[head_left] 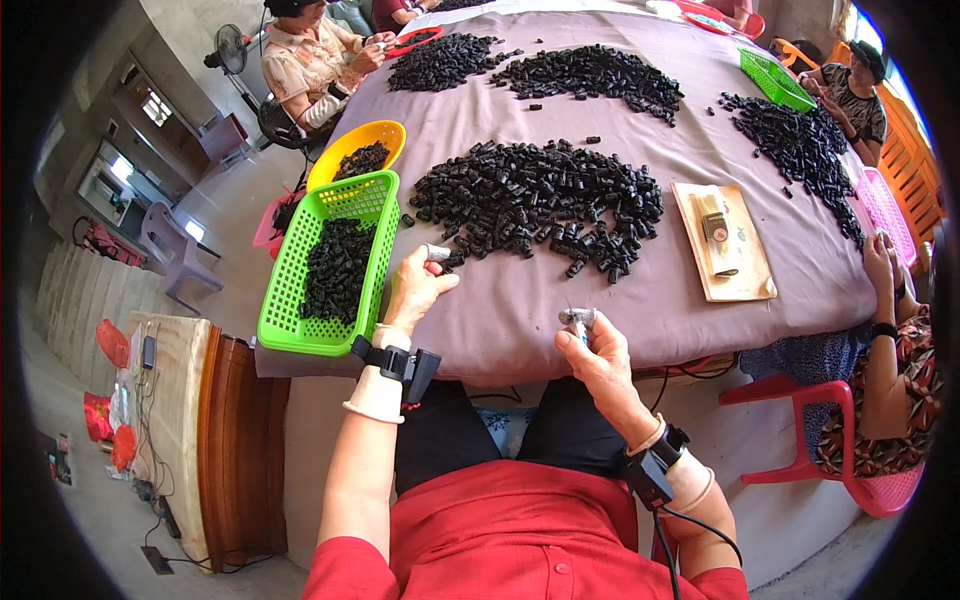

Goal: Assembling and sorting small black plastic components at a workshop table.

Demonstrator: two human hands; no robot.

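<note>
My left forearm came almost straight up from the lower edge, leaning slightly to the right, and my left hand (pixel 410 292) lay low over the bench (pixel 490 325), which was covered in a mauve-grey cloth. Its back was turned up, the thumb pointed right, and the index finger, wrapped in pale grey tape (pixel 437 253), reached forward with a narrow gap between it and the thumb. The fingertips were at the near left edge of a broad heap of small, black, cylindrical pieces (pixel 540 200); one piece sat right by them, but I could not tell whether I was gripping it. My right arm was bent, its forearm angling up and to the left, and my right hand (pixel 605 365) hovered by the near edge of the bench, well apart from the heap. There the thumb was drawn up close to a grey-wrapped fingertip, leaving little or no space, with a small bluish bit showing between; I could not make out whether I held anything. Each wrist bore a black strapped device above a cream-coloured band. Left of my left hand stood a bright green, rectangular, perforated plastic basket (pixel 275 300) with more black pieces inside, and farther right lay a flat tan paper envelope (pixel 752 265).
</note>
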